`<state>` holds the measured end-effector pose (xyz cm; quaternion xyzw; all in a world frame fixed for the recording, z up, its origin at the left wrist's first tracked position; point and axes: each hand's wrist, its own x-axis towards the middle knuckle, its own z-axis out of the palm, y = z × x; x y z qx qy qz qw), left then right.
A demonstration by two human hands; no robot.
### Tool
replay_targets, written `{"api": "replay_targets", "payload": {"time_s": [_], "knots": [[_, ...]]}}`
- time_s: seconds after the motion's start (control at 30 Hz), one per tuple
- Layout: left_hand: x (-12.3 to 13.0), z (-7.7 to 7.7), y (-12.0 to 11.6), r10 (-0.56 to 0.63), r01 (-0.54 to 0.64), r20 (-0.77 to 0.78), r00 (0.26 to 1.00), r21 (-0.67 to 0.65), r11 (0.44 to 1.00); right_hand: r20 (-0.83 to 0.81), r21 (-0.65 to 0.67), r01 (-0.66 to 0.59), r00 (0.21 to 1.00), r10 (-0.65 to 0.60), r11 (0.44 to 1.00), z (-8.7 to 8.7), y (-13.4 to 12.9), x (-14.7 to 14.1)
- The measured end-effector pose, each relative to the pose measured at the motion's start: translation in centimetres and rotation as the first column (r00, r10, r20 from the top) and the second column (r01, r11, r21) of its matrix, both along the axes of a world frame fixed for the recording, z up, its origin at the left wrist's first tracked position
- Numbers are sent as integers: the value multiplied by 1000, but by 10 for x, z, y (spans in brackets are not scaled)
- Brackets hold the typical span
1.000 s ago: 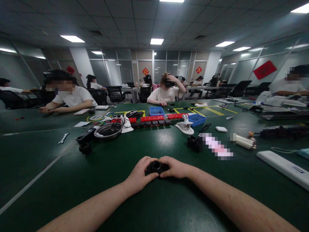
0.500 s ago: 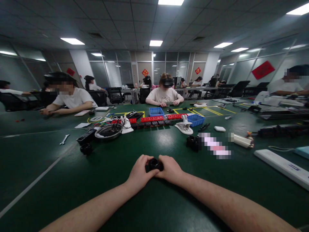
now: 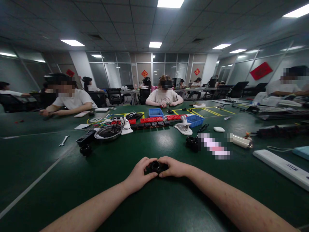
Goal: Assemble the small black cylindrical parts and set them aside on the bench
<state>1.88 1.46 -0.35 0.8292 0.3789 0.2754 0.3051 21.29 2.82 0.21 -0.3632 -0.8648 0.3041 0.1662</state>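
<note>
A small black round part with a ring-shaped opening on top (image 3: 154, 166) sits between my two hands, low over the green table (image 3: 120, 212). My left hand (image 3: 138, 174) is closed round its left side, thumb in front and fingers behind. From the other side my right hand (image 3: 175, 168) curves in, its fingertips and thumb tip pinching the part's right edge. A dark gap shows between the right palm and the part. Whether the part's underside touches the table is hidden.
Similar black parts lie at left (image 3: 85, 149) and right (image 3: 191, 143). Farther back are a metal bowl of cables (image 3: 108, 132), a white clamp stand (image 3: 183, 126), red socket strips (image 3: 152, 120) and blue bins (image 3: 195, 121). A white power strip (image 3: 281, 167) lies right. Co-workers sit around the table.
My right hand has shifted its grip: its palm has opened away from the black part, and the thumb now shows in front. The left hand stays round the part.
</note>
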Motion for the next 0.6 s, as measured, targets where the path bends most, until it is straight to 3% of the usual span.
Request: {"api": "replay_targets", "payload": {"time_s": [0.4, 0.6], "knots": [[-1, -2, 3, -12, 11, -17, 1000, -35, 999, 12, -21, -67, 998, 67, 998, 5, 1, 3], [-1, 0, 2, -20, 20, -7, 1000, -32, 999, -35, -53, -33, 999, 31, 998, 3, 2, 1]]}}
